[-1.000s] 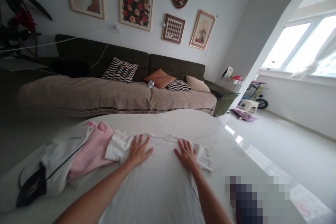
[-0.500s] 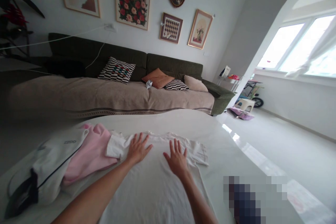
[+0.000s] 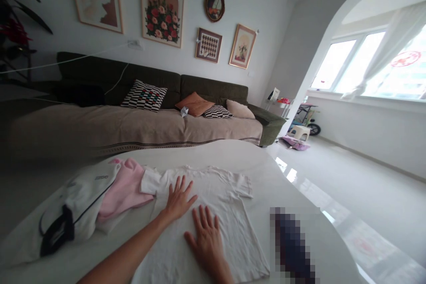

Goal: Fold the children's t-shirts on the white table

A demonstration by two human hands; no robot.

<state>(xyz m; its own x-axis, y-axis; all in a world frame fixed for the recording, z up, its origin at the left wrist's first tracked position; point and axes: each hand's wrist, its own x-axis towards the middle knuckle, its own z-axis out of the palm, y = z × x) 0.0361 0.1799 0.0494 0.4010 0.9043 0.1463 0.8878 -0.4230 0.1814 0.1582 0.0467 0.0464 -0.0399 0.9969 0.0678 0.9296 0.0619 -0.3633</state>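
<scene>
A white T-shirt point(image 3: 233, 226) lies spread out on the white table, its collar toward the sofa and its sleeves out to both sides. On the upper left of its chest rests my left hand point(image 3: 179, 198), fingers spread flat. My right hand point(image 3: 208, 237) lies lower on the shirt's middle, also flat with fingers apart. Neither hand grips the cloth. Just left of the shirt, a pink garment point(image 3: 123, 188) touches its left sleeve. Beside that is a white garment with dark trim point(image 3: 86, 199), loosely heaped.
The white table point(image 3: 233, 153) has a curved edge. A blurred-out dark object point(image 3: 294, 246) is on its right side. Behind stands a green sofa point(image 3: 273, 122) with a beige cover and several cushions. A small stool point(image 3: 299, 132) is on the floor at the right.
My right hand has slid down the shirt toward me and slightly left. My left hand has shifted a little lower and right. The view has turned slightly right.
</scene>
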